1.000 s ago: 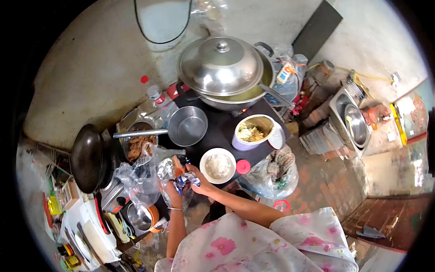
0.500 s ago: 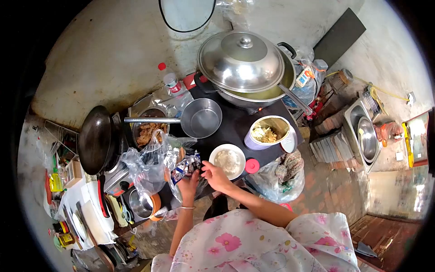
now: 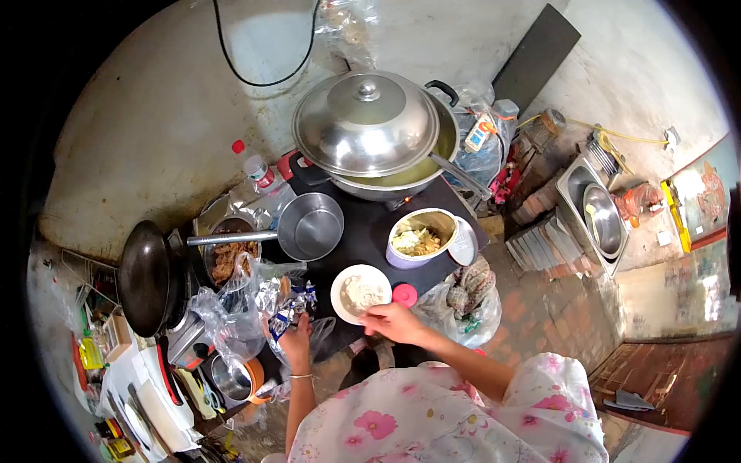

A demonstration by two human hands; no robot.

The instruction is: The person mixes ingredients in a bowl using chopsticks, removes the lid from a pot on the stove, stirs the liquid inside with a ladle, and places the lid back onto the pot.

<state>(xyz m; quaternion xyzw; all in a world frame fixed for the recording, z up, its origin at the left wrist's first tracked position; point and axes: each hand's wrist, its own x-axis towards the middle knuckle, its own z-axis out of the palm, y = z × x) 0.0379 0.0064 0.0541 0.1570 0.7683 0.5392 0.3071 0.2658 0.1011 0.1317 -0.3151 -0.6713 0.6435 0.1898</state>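
Note:
My left hand [image 3: 296, 342] is closed on a crumpled silver and blue foil packet [image 3: 287, 314], beside a clear plastic bag [image 3: 231, 312]. My right hand [image 3: 392, 322] has its fingers pressed together at the lower right rim of a white bowl [image 3: 337, 295] with pale, whitish food in it; whatever the fingers hold is too small to make out. A pink lid [image 3: 404, 294] lies just right of the bowl. Behind it stands a lilac container [image 3: 404, 261] with chopped yellowish food.
A large pot with a domed steel lid [image 3: 355, 131] stands at the back. A long-handled saucepan [image 3: 311, 227] lies left of centre, near a dish of brown food [image 3: 230, 261]. A dark wok [image 3: 145, 278] leans at the left. A bag with cloth [image 3: 469, 289] sits right.
My right hand has moved away from the foil packet to the bowl's rim. My left hand still holds the packet. The camera view has shifted, so the whole scene sits differently in frame.

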